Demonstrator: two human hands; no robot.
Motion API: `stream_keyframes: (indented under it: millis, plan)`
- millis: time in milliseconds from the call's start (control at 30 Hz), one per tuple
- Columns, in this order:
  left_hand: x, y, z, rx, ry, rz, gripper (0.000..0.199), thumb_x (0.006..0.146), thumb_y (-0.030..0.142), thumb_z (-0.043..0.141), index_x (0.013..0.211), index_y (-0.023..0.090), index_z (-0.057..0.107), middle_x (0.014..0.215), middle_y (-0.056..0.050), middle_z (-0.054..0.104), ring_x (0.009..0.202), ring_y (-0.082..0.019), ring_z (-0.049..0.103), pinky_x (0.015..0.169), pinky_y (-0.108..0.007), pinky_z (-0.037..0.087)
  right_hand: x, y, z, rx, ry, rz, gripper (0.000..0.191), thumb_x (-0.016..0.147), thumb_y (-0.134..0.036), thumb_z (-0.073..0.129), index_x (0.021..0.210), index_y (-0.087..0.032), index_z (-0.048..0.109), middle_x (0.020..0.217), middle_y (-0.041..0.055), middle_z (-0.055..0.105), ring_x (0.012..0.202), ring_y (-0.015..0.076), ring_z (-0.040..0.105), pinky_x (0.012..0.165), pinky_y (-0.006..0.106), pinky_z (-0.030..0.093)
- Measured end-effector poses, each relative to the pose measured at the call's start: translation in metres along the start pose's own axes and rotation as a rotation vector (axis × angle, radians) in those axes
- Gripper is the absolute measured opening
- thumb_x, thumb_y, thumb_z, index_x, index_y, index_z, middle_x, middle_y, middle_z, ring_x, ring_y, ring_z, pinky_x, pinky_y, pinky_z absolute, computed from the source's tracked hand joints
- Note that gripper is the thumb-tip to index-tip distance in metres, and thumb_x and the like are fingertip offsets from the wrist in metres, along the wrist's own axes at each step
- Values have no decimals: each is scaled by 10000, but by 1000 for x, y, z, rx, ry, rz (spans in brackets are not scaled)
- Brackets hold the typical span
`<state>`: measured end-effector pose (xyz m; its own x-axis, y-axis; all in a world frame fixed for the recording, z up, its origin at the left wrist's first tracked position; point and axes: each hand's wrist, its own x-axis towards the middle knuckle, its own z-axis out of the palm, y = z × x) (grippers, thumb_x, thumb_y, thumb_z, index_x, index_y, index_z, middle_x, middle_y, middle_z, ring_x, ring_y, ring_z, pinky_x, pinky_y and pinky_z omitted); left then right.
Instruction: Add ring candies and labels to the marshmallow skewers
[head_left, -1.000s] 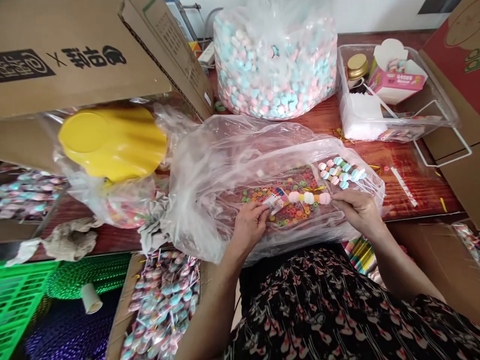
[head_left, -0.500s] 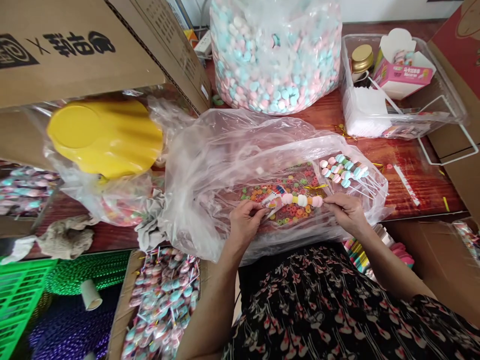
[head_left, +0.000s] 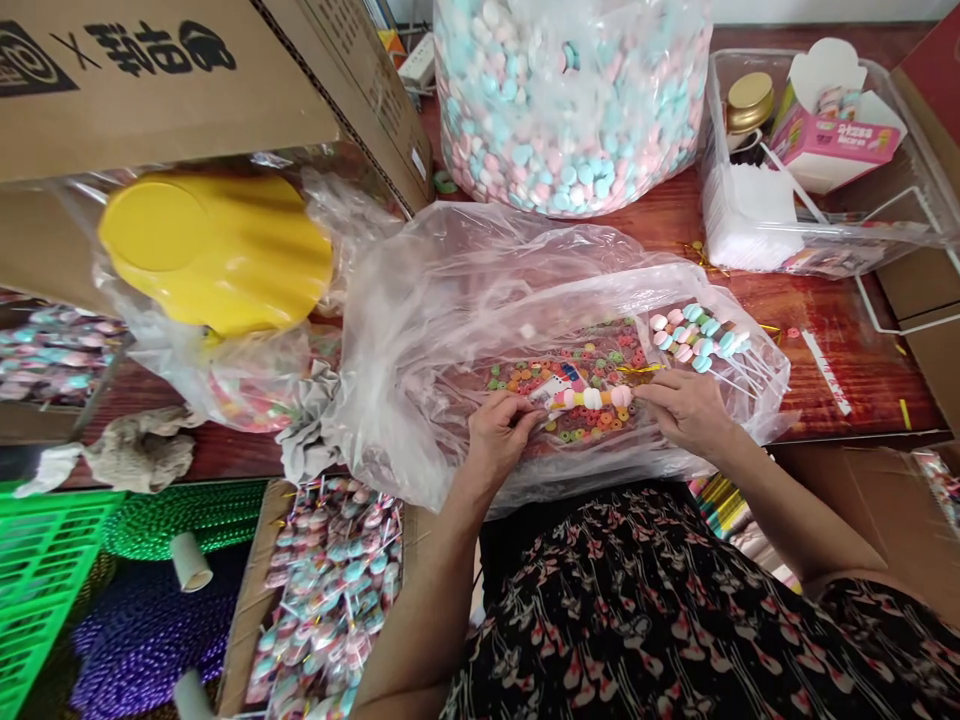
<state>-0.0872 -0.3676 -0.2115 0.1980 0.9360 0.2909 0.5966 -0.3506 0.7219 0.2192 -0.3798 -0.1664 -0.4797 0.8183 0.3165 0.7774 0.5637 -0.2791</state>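
Note:
A marshmallow skewer (head_left: 592,398) in pink, white and yellow lies level between my two hands, above the loose candies. My left hand (head_left: 501,428) is closed in a pinch on a small printed clear wrapper (head_left: 553,386), which overlaps the skewer's left end. At the other end, my right hand (head_left: 684,412) pinches the skewer; its stick is hidden by the fingers. Just beyond the right hand is a pile of pink, blue and white marshmallow skewers (head_left: 697,335). Small ring candies (head_left: 517,375) in several colours are scattered on the large clear plastic sheet (head_left: 435,300).
Behind stands a big clear bag of marshmallows (head_left: 570,130). A clear plastic bin (head_left: 716,215) is at back right, a yellow bowl (head_left: 217,250) lies overturned at left. Below the table's left edge, a carton holds wrapped skewers (head_left: 337,590), near a green crate (head_left: 52,580).
The skewer has shifted left toward my left hand, and the wrapper covers more of its left end. My hands have come slightly closer together. The view has also shifted a little.

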Motion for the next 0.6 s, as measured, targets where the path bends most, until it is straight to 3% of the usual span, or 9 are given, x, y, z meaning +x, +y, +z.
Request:
stream_keyframes:
  millis: [233,333,467,600]
  plan:
    - [-2,-4,3,-11,-35,55,122,866,289,670,788,198,688,806,-41,682,765,-161,641,729,-294,514,30,-20,5,-175,-34,-234,198,890,-129,531,853,-190,715,730,35,623,689,154,463,618,294,273]
    - [-2,-5,3,16,-38,73,170,848,319,695,957,189,700,922,-71,689,841,-184,644,776,-316,525,35,-23,10,-150,-30,-268,186,890,-134,536,835,-192,704,726,27,623,692,150,463,626,294,270]
    - [5,-3,2,170,-74,229,331,860,337,676,1160,197,671,1192,-131,654,1107,-277,577,964,-451,470,38,-20,9,-84,29,-271,209,917,-149,511,877,-203,708,739,12,644,688,145,480,650,289,304]
    - [14,8,3,221,-160,369,367,890,376,645,1201,181,642,1105,-131,685,1029,-279,582,903,-444,463,39,-22,5,-91,128,-327,188,933,-161,516,920,-187,701,710,13,629,672,145,473,625,302,302]
